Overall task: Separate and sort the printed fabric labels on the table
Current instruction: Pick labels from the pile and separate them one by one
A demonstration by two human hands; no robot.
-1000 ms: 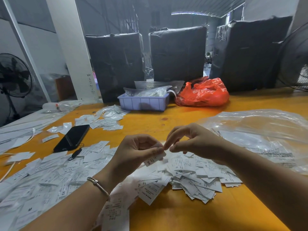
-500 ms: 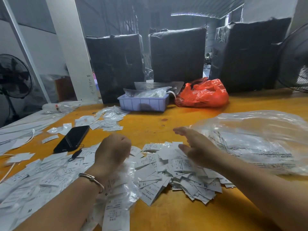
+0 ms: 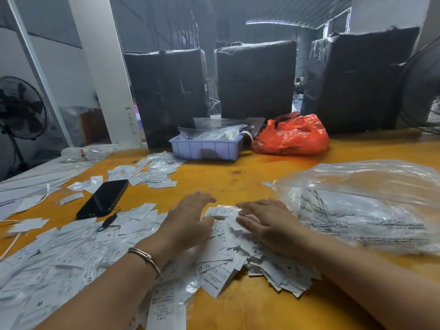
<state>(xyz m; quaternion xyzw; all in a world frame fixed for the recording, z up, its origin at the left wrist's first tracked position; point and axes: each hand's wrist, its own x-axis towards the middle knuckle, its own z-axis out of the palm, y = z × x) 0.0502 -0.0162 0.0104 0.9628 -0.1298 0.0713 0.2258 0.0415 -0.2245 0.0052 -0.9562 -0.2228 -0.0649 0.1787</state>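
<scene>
A: Which step is this?

B: Raking, I'd say. The left hand (image 3: pixel 190 222) and right hand (image 3: pixel 266 222) both lie flat, fingers straight, on the pile (image 3: pixel 238 248) of labels at the middle of the table (image 3: pixel 238 177). Neither grasps anything. One label (image 3: pixel 217 211) sits between the fingertips, at the pile's far edge.

A: And next?

B: Probably pinching one label free. They overlap thickly, so it calls for a light fingertip lift, not a push. The left fingers are blurred, so I can't swear they touch the pile.

A: Where would a sorted one go?

B: Likely the spread (image 3: pixel 59 253) to the left, under the left forearm, or the small heap (image 3: pixel 147 175) farther off.

A: Room to move?

B: Bare wood ahead of the hands, up to the tray (image 3: pixel 204 148). Tight on the right: the bag (image 3: pixel 362 210) lies just beside the right hand. On the left the phone (image 3: pixel 103 198) touches the spread's edge. The pile's near edge lies close to the table's front, so labels could slide off.
</scene>
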